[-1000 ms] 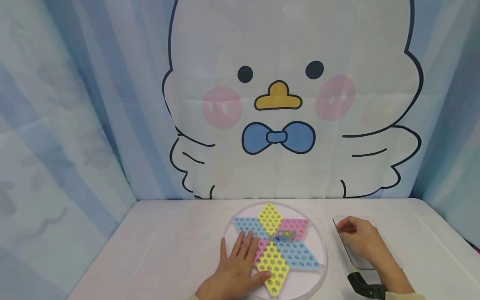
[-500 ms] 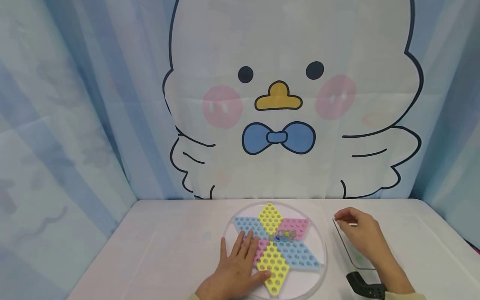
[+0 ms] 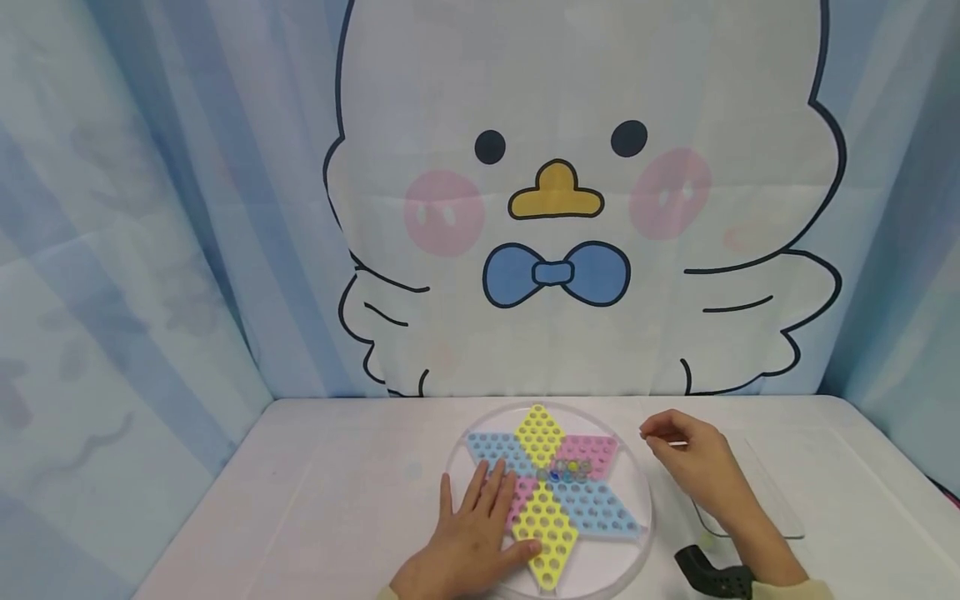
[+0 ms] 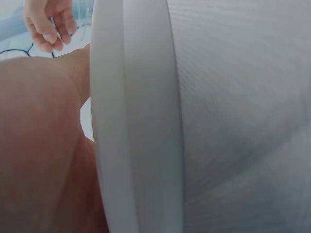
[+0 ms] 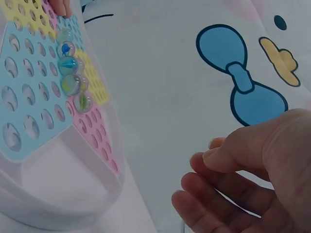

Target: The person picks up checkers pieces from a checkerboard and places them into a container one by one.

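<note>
**Mia:** Where is the left hand (image 3: 468, 542)?

**Ben:** It lies flat on the star board (image 3: 552, 492). The fingers are straight and spread out a bit. They rest on the near left part of the board, on the pink and blue holes. The thumb touches the yellow point that is close to the person.

**Mia:** And the right hand (image 3: 693, 462)?

**Ben:** It is up in the air, just to the right of the board, by its round clear rim. The fingers are curled in and the thumb tip meets them, like a pinch. From the wrist view I see no marble between them. If something tiny is in there, I cannot tell.

**Mia:** Where are the marbles (image 3: 564, 472)?

**Ben:** In a short row in the middle of the board, five of them in the wrist view (image 5: 70, 75). They sit to the left of the right hand, not touching it. The left fingers are near them, not on them.

**Mia:** What else is there?

**Ben:** A clear tray (image 3: 772, 500) lies on the counter (image 3: 337, 500) under and behind the right wrist. A big duck cloth (image 3: 577, 200) hangs at the back.
</note>
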A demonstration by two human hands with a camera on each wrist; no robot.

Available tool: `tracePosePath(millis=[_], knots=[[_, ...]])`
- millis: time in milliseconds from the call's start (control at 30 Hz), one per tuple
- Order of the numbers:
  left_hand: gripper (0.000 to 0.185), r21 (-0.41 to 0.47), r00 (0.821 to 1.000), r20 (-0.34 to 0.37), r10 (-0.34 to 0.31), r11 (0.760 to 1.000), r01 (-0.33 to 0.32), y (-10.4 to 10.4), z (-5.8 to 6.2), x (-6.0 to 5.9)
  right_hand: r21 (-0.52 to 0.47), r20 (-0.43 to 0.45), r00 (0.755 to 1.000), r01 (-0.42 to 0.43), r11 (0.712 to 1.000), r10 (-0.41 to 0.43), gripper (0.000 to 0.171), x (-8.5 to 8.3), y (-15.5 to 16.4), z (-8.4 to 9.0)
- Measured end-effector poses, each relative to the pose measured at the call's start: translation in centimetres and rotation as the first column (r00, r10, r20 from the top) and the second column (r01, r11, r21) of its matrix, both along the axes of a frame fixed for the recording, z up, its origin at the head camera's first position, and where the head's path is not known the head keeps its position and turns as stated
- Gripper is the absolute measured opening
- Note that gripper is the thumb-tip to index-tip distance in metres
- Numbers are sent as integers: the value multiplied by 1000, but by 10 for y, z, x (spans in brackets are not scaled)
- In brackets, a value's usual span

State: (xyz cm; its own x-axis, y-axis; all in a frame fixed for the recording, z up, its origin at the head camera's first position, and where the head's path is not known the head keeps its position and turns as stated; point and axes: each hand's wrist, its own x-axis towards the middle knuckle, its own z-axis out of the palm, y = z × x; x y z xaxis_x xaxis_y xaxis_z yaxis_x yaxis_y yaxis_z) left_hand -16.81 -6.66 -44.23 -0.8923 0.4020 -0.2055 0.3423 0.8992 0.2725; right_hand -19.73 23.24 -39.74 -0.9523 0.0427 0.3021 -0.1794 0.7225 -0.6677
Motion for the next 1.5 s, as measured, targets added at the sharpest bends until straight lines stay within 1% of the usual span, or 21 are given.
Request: tracePosePath(millis=[200,367,567,667,900,1100,1300,1500], knots=[[97,6,1000,-15,-1,1000,2,0,0,1,-20,-6,999,-37,999,36,9,-1,-13,-1],[97,6,1000,-13,0,1000,0,0,1,1,-48,19,996,-86,995,87,9,-2,-27,-6],[97,-3,1000,-7,6,1000,-6,1,1,0,-54,35,994,-104,993,106,8,-3,-40,-14],[97,-4,1000,-13,7,1000,-7,1,2,1,-70,44,993,-105,992,109,9,-4,-46,-17],[96,4,1000,-20,5,1000,-5,-1,1,1,-140,86,988,-113,984,125,12,-8,-59,-30],[98,0,1000,-10,8,1000,-8,-1,1,1,-117,118,988,-87,989,101,16,-7,-64,-35],[97,-5,1000,-26,1,1000,-1,-1,-1,0,-109,115,988,-88,990,100,16,-8,-66,-39],[98,-4,1000,-11,0,1000,0,-2,0,1,-104,121,988,-87,991,99,16,-9,-66,-43]])
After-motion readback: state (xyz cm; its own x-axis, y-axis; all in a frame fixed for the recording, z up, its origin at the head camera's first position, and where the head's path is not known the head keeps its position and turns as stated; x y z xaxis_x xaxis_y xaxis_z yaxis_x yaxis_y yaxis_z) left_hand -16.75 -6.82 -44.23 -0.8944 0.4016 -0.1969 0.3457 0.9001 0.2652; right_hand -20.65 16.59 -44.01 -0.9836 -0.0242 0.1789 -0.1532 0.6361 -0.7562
